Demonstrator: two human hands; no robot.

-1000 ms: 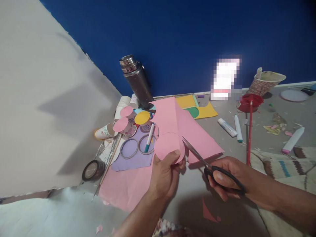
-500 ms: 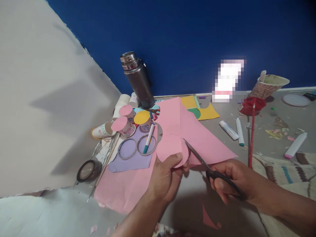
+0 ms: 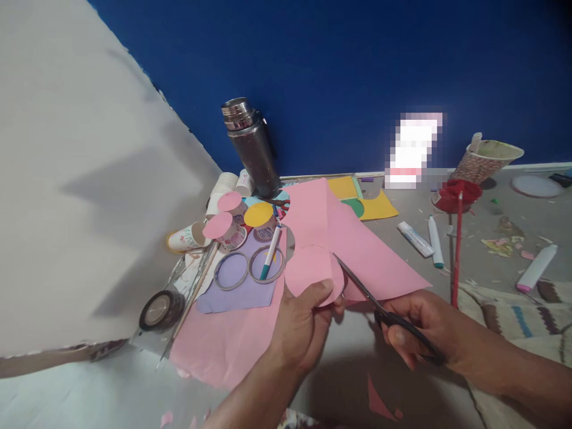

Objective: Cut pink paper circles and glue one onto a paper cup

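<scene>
A large sheet of pink paper (image 3: 357,244) is held up in front of me, with a partly cut rounded piece at its lower edge. My left hand (image 3: 308,325) pinches that rounded part, thumb on top and fingers beneath. Black-handled scissors (image 3: 379,307) are in my right hand (image 3: 417,328), fingers through the loops. Their blades reach into the sheet along a drawn curve, just right of the rounded part. Below the hands lies a small pink paper scrap (image 3: 379,398).
Left are paper cups topped with pink (image 3: 218,226) and yellow discs (image 3: 259,214), tape rings (image 3: 231,271) on purple paper (image 3: 236,301), and black tape (image 3: 156,310). A steel flask (image 3: 252,152) leans by the blue wall. Markers (image 3: 435,241) and a red pot (image 3: 456,196) stand right.
The hands, scissors and pink sheet hold nearly the same pose. The whole view has shifted slightly, with things sitting a little lower in the picture.
</scene>
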